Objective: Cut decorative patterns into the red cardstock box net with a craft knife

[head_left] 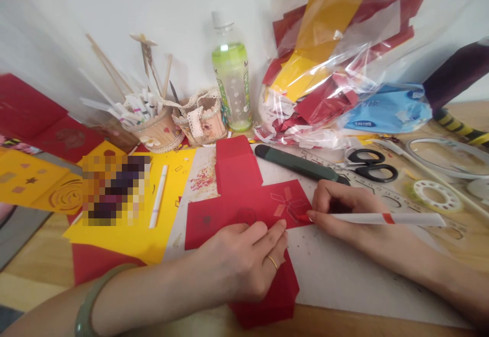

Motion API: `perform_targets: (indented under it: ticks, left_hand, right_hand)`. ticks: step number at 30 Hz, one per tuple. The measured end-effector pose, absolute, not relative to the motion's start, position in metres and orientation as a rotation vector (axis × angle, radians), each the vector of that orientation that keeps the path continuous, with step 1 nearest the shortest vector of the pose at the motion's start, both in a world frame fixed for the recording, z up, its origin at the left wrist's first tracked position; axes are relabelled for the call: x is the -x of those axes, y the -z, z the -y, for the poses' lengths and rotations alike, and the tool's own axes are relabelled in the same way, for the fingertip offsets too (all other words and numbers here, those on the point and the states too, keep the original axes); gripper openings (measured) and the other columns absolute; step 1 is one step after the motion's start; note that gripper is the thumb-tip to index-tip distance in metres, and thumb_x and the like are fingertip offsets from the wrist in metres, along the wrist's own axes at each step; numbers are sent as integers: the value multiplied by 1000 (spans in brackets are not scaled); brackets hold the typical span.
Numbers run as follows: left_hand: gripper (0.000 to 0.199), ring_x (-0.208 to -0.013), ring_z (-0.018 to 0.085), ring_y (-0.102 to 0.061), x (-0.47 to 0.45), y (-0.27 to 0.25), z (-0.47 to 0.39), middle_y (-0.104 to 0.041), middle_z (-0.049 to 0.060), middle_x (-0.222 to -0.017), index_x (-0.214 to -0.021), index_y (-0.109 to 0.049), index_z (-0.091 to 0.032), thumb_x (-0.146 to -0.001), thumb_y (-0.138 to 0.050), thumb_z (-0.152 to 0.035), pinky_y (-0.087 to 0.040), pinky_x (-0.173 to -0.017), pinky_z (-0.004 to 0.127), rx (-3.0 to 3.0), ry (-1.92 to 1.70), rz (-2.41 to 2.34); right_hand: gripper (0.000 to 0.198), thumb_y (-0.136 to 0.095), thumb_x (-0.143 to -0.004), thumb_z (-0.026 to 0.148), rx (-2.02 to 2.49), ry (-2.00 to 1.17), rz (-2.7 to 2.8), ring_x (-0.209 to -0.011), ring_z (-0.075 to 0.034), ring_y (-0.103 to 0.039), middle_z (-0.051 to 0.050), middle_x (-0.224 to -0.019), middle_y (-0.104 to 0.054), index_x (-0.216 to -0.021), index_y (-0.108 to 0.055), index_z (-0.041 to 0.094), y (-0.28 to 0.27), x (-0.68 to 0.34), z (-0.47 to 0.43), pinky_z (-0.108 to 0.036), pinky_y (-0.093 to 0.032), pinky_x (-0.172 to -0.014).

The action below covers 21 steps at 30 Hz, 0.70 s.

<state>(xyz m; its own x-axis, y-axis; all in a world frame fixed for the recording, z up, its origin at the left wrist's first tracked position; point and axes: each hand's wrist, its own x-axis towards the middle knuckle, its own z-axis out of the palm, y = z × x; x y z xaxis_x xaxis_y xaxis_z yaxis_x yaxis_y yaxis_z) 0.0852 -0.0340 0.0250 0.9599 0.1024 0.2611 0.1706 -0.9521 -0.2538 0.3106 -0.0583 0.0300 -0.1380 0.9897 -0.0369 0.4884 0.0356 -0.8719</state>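
A red paper box cutout (239, 174) lies cross-shaped and flat on a light grey board. My left hand (248, 255) presses its stretched fingertips onto the cutout near a dark drawn circle, gripping nothing. Pinched in my right hand (349, 207) is a white marker (401, 219) with a red band. Its red tip touches the cutout's right flap, beside a flower (286, 202) of outlined petals, one of them coloured reddish. A small dark mark (206, 220) shows on the left flap. My left hand hides part of the lower panels.
A white cap (158, 197) lies on yellow paper (179, 174) at left. Behind stand two wooden tubs (153, 136), a green drink bottle (233, 77) and a plastic bag of scraps (317, 87). A utility knife (298, 163), scissors (370, 165), ruler (382, 189) and tape roll (437, 196) lie nearby.
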Motion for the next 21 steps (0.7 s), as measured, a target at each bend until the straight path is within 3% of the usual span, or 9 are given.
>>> perform_targets:
  ticks: [21]
  left_hand:
    - [23,-72,17,-59,-87,-27,33,-64,12,-112,-105,-62,-8,-86,-51,-14,-51,-50,26,2825,375,194]
  right_hand:
    - [25,-54,-80,29,1476,-1017,1692,-55,-11,-39,4,-59,-46,-61,-39,21,-24,-314,58,-23,-31,-46]
